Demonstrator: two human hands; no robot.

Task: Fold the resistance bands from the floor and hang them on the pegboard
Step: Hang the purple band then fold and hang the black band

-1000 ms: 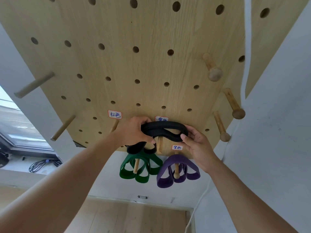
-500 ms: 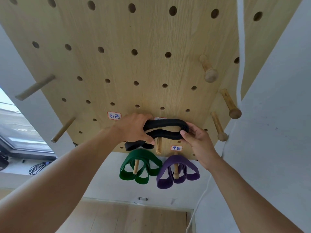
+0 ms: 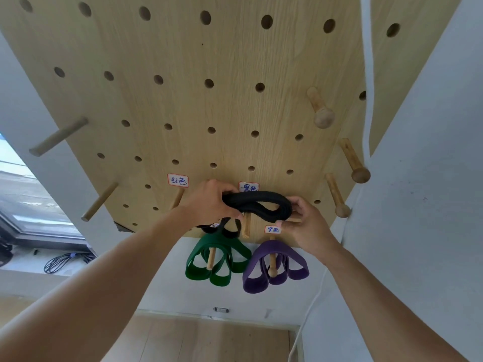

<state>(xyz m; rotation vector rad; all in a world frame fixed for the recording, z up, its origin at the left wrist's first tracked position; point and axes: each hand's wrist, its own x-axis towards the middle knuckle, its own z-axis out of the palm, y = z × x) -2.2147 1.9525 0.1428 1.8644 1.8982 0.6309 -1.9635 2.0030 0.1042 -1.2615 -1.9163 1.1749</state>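
Observation:
A folded black resistance band (image 3: 257,205) is held flat against the lower part of the wooden pegboard (image 3: 183,100), just under a small label. My left hand (image 3: 209,202) grips its left end and my right hand (image 3: 305,226) pinches its right end. A wooden peg (image 3: 246,226) pokes out below the band's middle. More black loops (image 3: 227,229) dangle under my left hand. A folded green band (image 3: 217,257) and a folded purple band (image 3: 274,265) hang on pegs at the board's bottom edge.
Bare pegs stick out at the left (image 3: 58,137) (image 3: 99,202) and knobbed pegs at the right (image 3: 320,108) (image 3: 354,163) (image 3: 337,197). A white wall (image 3: 418,205) closes in on the right. A window (image 3: 26,205) and a coiled cable (image 3: 65,259) lie lower left; wooden floor (image 3: 196,340) below.
Both hands have lifted the black band slightly and pressed it closer to the board over the peg; the hanging black loops dropped lower under my left hand.

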